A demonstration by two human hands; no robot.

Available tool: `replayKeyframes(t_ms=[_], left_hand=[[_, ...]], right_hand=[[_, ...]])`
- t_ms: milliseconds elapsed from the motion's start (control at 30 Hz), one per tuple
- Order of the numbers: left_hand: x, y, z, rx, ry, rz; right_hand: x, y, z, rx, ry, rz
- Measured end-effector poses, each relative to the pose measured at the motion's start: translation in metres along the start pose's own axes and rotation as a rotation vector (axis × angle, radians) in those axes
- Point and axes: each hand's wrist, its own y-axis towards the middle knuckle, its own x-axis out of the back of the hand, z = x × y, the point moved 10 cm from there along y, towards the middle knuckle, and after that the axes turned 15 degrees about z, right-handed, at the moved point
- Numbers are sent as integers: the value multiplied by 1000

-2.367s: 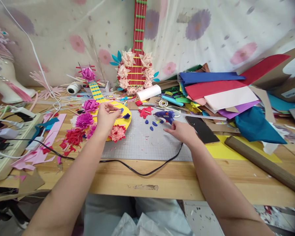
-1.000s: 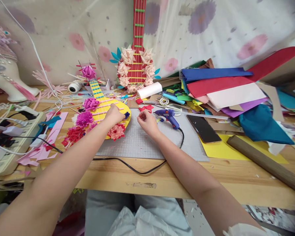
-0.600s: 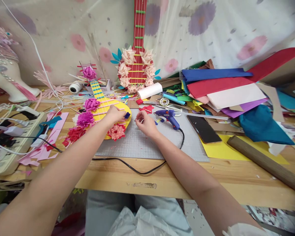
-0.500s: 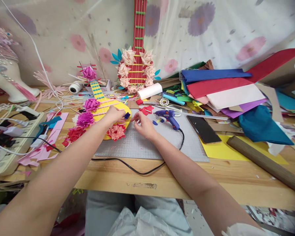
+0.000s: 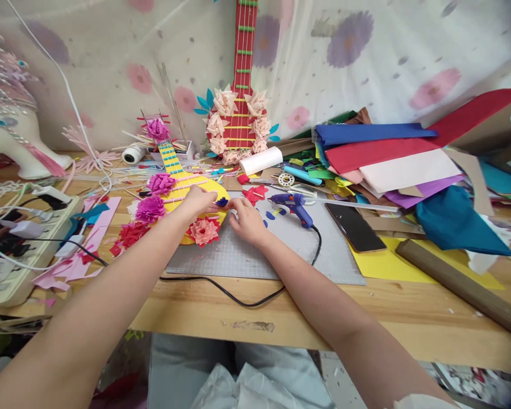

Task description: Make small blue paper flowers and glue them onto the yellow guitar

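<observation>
A small dark blue paper flower (image 5: 222, 201) is pinched between the fingertips of my left hand (image 5: 199, 201), over a yellow paper guitar (image 5: 204, 184). From the right, my right hand (image 5: 247, 220) closes its thumb and fingers on the flower's edge. The guitar lies on a grey cutting mat (image 5: 221, 258) and carries pink strings. Along its left side are magenta paper flowers (image 5: 150, 209) and a red one (image 5: 133, 233). A coral paper flower (image 5: 204, 230) sits at its lower edge. Several blue paper petals (image 5: 270, 215) lie right of my right hand.
A purple glue gun (image 5: 296, 207) rests on the mat, its black cord (image 5: 247, 305) looping along the front. Further right are a phone (image 5: 354, 226) and a brown roll (image 5: 455, 281). A red paper guitar (image 5: 239, 122) stands at the back. A power strip (image 5: 34, 267) is left.
My right hand has moved left so its fingertips meet the blue flower. My left hand keeps hold of it. The view has shifted slightly.
</observation>
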Motion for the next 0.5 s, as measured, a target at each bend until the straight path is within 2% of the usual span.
replayKeyframes(t_ms=[233, 500], left_hand=[[3, 5, 0, -23, -27, -15], [16, 9, -8, -63, 51, -82]], right_hand=[[1, 1, 2, -2, -12, -7], [16, -6, -3, -1, 26, -69]])
